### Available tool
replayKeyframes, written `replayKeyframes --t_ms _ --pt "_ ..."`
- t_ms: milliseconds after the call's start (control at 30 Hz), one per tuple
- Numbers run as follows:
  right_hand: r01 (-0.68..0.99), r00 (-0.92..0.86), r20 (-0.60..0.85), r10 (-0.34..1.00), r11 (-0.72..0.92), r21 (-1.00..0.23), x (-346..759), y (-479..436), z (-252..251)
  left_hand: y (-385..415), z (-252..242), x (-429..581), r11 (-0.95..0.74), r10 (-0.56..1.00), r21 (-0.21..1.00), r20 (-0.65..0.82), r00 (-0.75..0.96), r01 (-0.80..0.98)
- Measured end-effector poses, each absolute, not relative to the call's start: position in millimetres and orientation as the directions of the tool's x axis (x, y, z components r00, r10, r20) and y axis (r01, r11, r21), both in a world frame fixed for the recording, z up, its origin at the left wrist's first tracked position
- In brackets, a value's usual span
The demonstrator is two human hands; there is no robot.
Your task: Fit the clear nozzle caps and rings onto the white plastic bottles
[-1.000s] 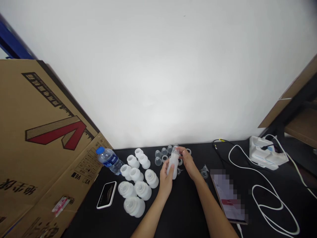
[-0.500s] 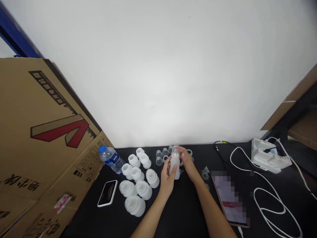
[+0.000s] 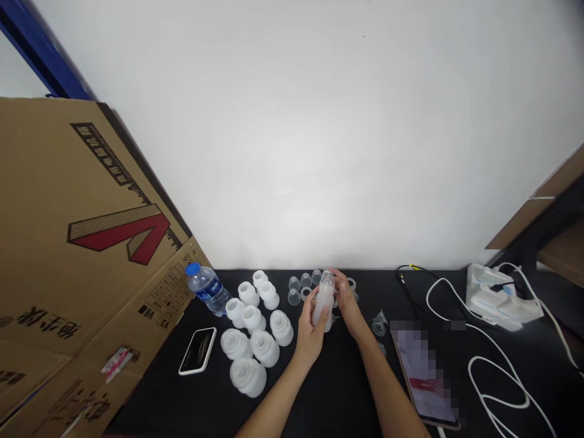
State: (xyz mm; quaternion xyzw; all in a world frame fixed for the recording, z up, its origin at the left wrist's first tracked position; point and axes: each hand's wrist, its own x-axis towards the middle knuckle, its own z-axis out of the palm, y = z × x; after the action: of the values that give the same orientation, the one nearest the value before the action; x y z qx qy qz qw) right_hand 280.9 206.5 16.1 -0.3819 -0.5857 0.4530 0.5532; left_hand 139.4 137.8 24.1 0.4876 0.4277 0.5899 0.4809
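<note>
head view; hands (image 3: 310,336) around frosted bottle (image 3: 324,302)

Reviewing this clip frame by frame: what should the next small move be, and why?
Probably a small twist of the translucent top by the right hand, since its fingers rest there while the left hand grips the body of the frosted plastic bottle, holding it upright.

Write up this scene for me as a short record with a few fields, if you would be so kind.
Left hand: grips the frosted white plastic baby bottle around its body
Right hand: holds the same bottle near its top
Nearest things: small transparent cups, just beyond the hands
Also on the black table: frosted white bottle pieces, a blue-capped water bottle, a black smartphone
</note>
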Motion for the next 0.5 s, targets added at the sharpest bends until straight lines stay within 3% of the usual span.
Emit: replayKeyframes --t_ms 167,500 --pt "0.089 -0.111 0.297 0.948 0.307 -0.948 280.1 206.6 15.2 135.8 25.2 139.4 -0.206 0.977 0.971 0.198 -0.08 -0.119" --pt "-0.14 -0.165 0.265 0.95 0.244 -0.96 277.8 194.2 30.7 133.1 24.4 140.8 -0.23 0.971 0.971 0.224 -0.078 -0.07"
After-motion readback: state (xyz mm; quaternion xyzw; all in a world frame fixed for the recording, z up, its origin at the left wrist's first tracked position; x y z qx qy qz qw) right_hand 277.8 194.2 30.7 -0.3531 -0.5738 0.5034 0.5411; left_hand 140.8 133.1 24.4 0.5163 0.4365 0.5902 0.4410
